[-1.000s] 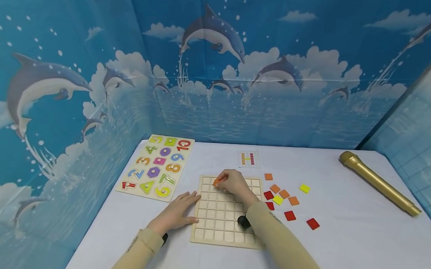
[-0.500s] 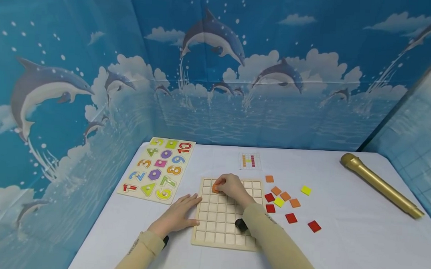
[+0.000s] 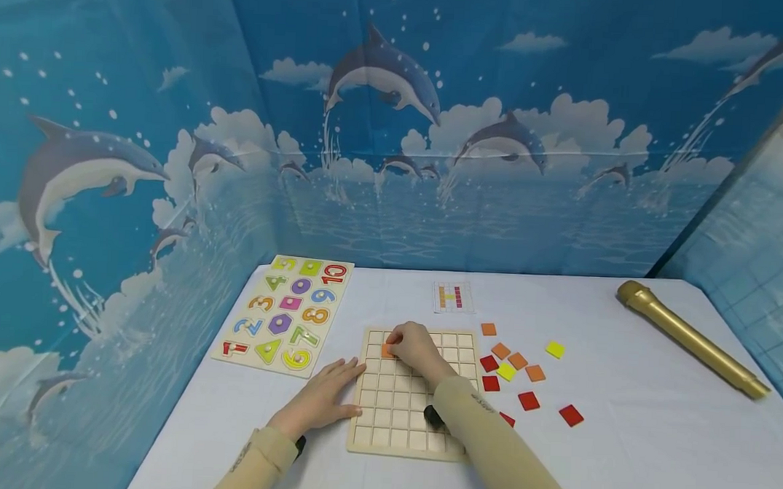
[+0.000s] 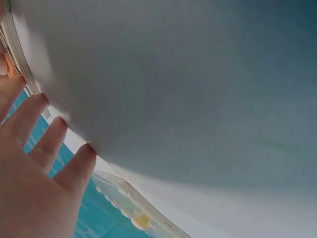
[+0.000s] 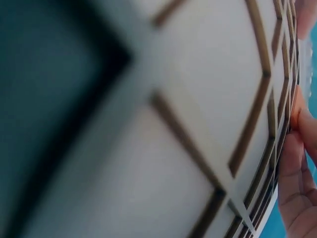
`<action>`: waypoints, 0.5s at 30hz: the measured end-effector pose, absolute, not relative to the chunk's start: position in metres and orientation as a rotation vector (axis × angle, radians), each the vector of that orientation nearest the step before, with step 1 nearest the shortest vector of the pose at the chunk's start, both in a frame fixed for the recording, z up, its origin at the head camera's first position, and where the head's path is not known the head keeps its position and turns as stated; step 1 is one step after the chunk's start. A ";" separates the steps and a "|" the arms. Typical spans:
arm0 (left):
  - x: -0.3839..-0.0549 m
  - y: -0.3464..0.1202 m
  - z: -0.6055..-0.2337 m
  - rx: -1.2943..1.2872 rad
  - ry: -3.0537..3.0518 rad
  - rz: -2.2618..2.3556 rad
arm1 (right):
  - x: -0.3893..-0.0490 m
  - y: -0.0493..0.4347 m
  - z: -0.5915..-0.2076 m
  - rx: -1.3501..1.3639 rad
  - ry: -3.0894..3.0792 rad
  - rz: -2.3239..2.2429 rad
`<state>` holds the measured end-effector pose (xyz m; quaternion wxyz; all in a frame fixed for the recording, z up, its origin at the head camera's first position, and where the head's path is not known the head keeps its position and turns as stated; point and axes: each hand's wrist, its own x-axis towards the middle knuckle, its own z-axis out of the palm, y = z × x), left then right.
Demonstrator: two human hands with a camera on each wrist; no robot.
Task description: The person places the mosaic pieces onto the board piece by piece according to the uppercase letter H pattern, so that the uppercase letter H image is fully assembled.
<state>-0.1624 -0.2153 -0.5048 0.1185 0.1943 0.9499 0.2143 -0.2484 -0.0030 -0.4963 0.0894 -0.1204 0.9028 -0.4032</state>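
A wooden grid board (image 3: 408, 454) of square cells lies on the white table in the head view. Near its upper left, my right hand (image 3: 420, 349) pinches an orange tile (image 3: 387, 351), which sits flat at a second-row cell. The right wrist view catches that orange tile (image 5: 296, 106) between thumb and finger, close against the grid. My left hand (image 3: 322, 400) is spread beside the board, fingertips and thumb at its left edge. In the left wrist view, straight fingers (image 4: 47, 144) touch that edge. My right forearm hides part of the board's right side.
Loose orange, red (image 3: 571, 415) and yellow tiles (image 3: 554, 349) lie right of the board. Behind it is a small pattern card (image 3: 451, 297). A number-and-shape puzzle (image 3: 283, 316) stands back left, a gold microphone (image 3: 692, 338) far right. Dolphin-print curtains (image 3: 393, 215) enclose the table.
The orange tile has gone from tilted near the top row to flat, slightly nearer me. My right forearm has shifted left, uncovering another red tile. My left hand stays at the board's edge.
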 end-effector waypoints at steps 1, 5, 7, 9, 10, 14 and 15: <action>-0.162 -0.215 -0.505 0.571 2.778 0.629 | -0.248 -0.003 -0.496 -0.367 2.697 -1.183; -0.161 -0.215 -0.504 0.572 2.784 0.637 | -0.246 -0.005 -0.495 -0.416 2.739 -1.119; -0.161 -0.214 -0.504 0.575 2.786 0.639 | -0.245 -0.005 -0.495 -0.442 2.762 -1.086; -0.161 -0.214 -0.504 0.577 2.782 0.640 | -0.244 -0.005 -0.494 -0.444 2.770 -1.068; -0.161 -0.214 -0.503 0.577 2.778 0.642 | -0.243 -0.004 -0.494 -0.439 2.770 -1.065; -0.161 -0.214 -0.502 0.587 2.775 0.637 | -0.238 0.003 -0.488 -0.397 2.754 -1.118; -0.161 -0.214 -0.502 0.586 2.778 0.634 | -0.236 0.006 -0.485 -0.385 2.745 -1.146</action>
